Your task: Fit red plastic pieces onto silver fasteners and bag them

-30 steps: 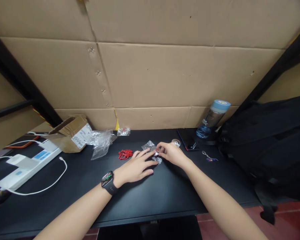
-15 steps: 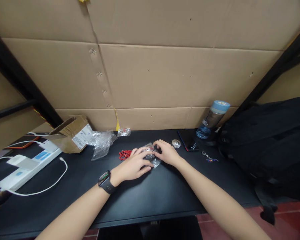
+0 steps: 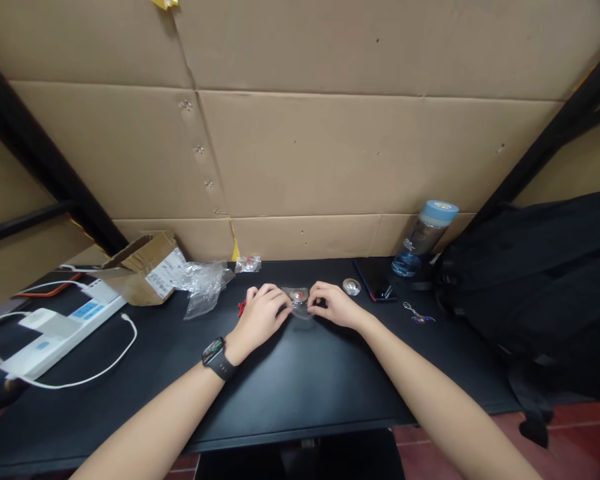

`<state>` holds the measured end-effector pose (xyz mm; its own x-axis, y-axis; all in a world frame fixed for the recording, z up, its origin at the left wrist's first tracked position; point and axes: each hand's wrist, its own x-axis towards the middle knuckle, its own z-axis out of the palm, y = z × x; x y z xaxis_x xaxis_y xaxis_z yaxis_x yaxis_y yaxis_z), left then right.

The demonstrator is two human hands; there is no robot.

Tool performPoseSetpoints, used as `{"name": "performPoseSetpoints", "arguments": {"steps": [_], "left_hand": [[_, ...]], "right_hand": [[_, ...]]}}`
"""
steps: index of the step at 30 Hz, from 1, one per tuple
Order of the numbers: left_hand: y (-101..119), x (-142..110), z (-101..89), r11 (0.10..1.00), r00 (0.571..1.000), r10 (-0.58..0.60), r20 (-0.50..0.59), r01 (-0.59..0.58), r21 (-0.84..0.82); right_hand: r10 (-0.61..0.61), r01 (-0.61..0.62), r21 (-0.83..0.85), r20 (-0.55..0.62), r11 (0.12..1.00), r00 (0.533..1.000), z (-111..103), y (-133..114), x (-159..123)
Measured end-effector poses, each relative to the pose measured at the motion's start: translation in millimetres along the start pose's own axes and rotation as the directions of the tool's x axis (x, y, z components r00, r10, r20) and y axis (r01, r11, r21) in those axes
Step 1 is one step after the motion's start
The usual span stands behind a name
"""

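Observation:
Between my two hands lies a small clear plastic bag (image 3: 301,311), with a round silvery piece (image 3: 298,295) showing a red spot inside. My left hand (image 3: 264,313), with a black watch on its wrist, pinches the bag's left edge. At its right edge, the thumb and fingertips of my right hand (image 3: 336,305) are closed on the plastic. Red cords (image 3: 241,307) show just left of my left hand, which hides most of them. Beyond my right hand a round silvery disc (image 3: 351,287) lies loose on the black table (image 3: 300,387).
Crumpled clear wrap (image 3: 203,287), an open cardboard box (image 3: 150,270) and a white power strip (image 3: 65,340) with cables are at left. Another small bag (image 3: 249,264) lies at the back. Right are a phone (image 3: 375,280), bottle (image 3: 424,240), small keychain (image 3: 420,315) and black backpack (image 3: 540,293).
My left hand has drawn back from over the bag to its left edge, uncovering the round piece. It now hides more of the red cords. My right hand has moved slightly.

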<state>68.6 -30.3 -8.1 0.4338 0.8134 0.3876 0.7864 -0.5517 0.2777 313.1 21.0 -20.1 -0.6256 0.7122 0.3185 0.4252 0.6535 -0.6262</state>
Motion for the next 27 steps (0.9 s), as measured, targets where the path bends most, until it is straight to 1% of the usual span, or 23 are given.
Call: {"name": "performPoseSetpoints", "arguments": {"steps": [3, 5, 7, 10, 12, 13, 14, 16, 18, 20, 23, 27], "left_hand": [[-0.6, 0.4, -4.9, 0.995, 0.998, -0.065, 0.012, 0.065, -0.078], [0.0, 0.7, -6.6, 0.986, 0.995, -0.09, 0.034, 0.094, -0.138], [1.6, 0.9, -5.6, 0.971, 0.992, -0.12, 0.043, 0.126, -0.202], [5.2, 0.8, 0.2, 0.932, 0.979, -0.201, 0.03, 0.2, -0.303], [7.5, 0.2, 4.4, 0.916, 0.97, -0.244, 0.016, 0.235, -0.325], [8.4, -0.2, 5.9, 0.92, 0.968, -0.251, 0.006, 0.24, -0.311], [9.2, -0.7, 6.9, 0.931, 0.97, -0.244, -0.002, 0.233, -0.28], [9.9, -1.8, 7.2, 0.962, 0.98, -0.198, -0.004, 0.194, -0.192], [10.0, -2.8, 5.5, 0.985, 0.991, -0.128, 0.031, 0.13, -0.109], [10.0, -3.5, 2.7, 0.996, 0.994, -0.07, 0.079, 0.074, -0.05], [10.9, -4.0, -1.3, 1.0, 0.996, -0.026, 0.09, 0.025, 0.011], [13.5, -4.6, -1.8, 0.999, 0.999, 0.023, 0.043, -0.025, 0.042]], "right_hand": [[0.039, -0.038, 0.05, -0.008, 0.998, 0.999, -5.1, -1.8, -2.0], [0.121, -0.12, 0.107, 0.003, 0.987, 0.993, -8.8, -1.6, -3.4], [0.21, -0.208, 0.198, 0.012, 0.958, 0.978, -9.6, 0.3, -3.9], [0.292, -0.278, 0.35, 0.015, 0.894, 0.956, -4.5, 4.9, -3.6], [0.324, -0.306, 0.384, 0.018, 0.871, 0.946, 0.4, 6.9, -3.8], [0.335, -0.317, 0.377, 0.018, 0.87, 0.942, 2.4, 6.9, -4.2], [0.337, -0.321, 0.356, 0.018, 0.877, 0.941, 4.0, 6.2, -4.6], [0.304, -0.298, 0.276, 0.022, 0.914, 0.952, 5.1, 2.3, -5.3], [0.232, -0.234, 0.145, 0.035, 0.961, 0.972, 4.0, -4.1, -5.7], [0.156, -0.155, -0.011, 0.058, 0.988, 0.986, 1.5, -11.4, -6.1], [0.078, -0.062, -0.189, 0.079, 0.98, 0.994, -2.0, -20.4, -7.4], [0.029, -0.01, -0.298, 0.058, 0.954, 0.998, -1.0, -24.6, -8.8]]}}
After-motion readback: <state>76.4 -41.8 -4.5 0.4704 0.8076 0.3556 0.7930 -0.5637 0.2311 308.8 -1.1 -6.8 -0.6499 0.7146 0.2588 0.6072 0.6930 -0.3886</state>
